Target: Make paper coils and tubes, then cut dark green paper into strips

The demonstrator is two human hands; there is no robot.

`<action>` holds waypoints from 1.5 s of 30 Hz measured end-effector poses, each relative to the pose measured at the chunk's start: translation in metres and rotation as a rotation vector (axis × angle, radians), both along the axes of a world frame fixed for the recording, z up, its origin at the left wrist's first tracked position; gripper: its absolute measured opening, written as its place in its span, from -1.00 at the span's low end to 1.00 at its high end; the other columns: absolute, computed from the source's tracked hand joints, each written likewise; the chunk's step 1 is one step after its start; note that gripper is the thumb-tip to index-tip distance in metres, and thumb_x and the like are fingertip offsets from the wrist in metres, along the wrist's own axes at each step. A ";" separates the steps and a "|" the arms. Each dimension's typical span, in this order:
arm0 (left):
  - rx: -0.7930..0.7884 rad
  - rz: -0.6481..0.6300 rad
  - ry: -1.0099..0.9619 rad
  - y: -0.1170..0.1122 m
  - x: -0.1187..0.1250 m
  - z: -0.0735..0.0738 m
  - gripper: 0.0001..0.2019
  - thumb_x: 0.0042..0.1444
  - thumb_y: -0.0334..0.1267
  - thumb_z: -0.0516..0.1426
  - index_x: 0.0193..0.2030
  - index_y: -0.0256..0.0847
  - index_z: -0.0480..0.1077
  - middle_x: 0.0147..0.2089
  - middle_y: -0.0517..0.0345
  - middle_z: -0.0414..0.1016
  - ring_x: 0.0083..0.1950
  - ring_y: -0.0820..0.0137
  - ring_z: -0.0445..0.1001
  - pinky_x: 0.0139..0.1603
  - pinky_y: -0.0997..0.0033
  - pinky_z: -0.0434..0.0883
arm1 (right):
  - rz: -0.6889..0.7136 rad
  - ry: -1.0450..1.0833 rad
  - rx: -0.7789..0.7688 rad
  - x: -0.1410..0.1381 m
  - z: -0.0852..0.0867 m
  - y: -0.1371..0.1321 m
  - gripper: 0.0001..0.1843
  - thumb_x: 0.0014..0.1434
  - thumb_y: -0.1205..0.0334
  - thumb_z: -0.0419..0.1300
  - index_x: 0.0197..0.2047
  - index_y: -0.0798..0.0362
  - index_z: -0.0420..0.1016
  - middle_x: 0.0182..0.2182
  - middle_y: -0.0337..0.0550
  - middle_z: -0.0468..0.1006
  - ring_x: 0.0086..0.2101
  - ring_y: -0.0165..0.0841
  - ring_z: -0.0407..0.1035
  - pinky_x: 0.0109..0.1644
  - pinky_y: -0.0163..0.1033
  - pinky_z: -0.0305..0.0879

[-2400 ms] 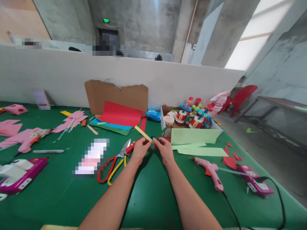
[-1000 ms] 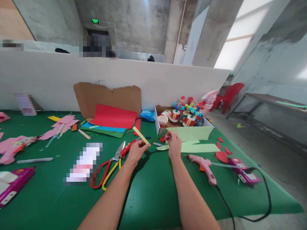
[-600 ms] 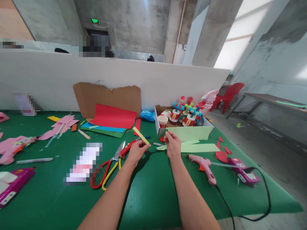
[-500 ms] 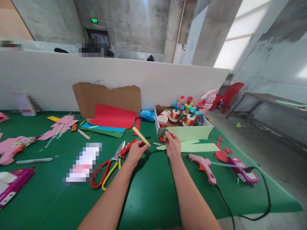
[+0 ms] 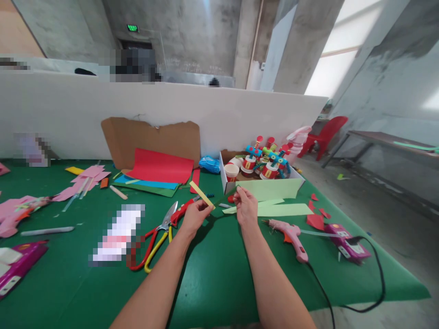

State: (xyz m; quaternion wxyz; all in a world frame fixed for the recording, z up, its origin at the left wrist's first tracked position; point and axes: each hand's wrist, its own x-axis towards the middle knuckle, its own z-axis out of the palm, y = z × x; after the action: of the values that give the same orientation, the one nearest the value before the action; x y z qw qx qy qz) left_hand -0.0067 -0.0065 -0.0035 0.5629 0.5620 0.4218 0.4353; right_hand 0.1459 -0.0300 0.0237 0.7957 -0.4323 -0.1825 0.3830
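My left hand (image 5: 196,218) pinches a narrow yellow paper strip (image 5: 200,193) near its lower end, where it meets a dark green paper strip (image 5: 225,196). The green strip's far end is between the fingertips of my right hand (image 5: 247,205), so it stretches between both hands above the table. Left of my left hand lie scissors (image 5: 166,224) with red and yellow handles and a red-handled tool (image 5: 181,212), partly covered by the hand. Light green paper strips (image 5: 284,210) lie beside my right hand. A pink glue gun (image 5: 290,235) rests to its right.
A white box (image 5: 224,176) of paper-cup figures (image 5: 269,170) stands behind my hands. Colored paper sheets (image 5: 163,167) lean on cardboard (image 5: 151,132) at the back. A purple power strip (image 5: 346,242) with a black cable (image 5: 382,274) lies right; another power strip (image 5: 25,265) lies left.
The green strip between my hands has turned slightly and shows more of its face. Both hands keep their grip, nearly in place; the whole view has shifted a little.
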 end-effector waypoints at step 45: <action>-0.099 -0.022 -0.266 0.004 -0.005 0.006 -0.62 -0.32 -0.04 0.38 -0.45 -0.29 0.49 -0.52 0.22 0.43 -0.50 0.54 0.27 -0.44 0.50 0.23 | 0.532 -0.254 -0.206 -0.032 -0.006 -0.008 -0.65 -0.26 0.10 0.47 -0.48 0.09 0.47 -0.63 -0.33 0.44 -0.56 -0.50 0.33 -0.41 -0.34 0.36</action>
State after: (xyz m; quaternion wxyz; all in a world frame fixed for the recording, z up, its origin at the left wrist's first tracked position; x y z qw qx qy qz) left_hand -0.0113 -0.0022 0.0026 0.6456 0.4756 0.3581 0.4784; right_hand 0.1137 -0.0382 0.0179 0.5904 -0.4919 -0.3473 0.5375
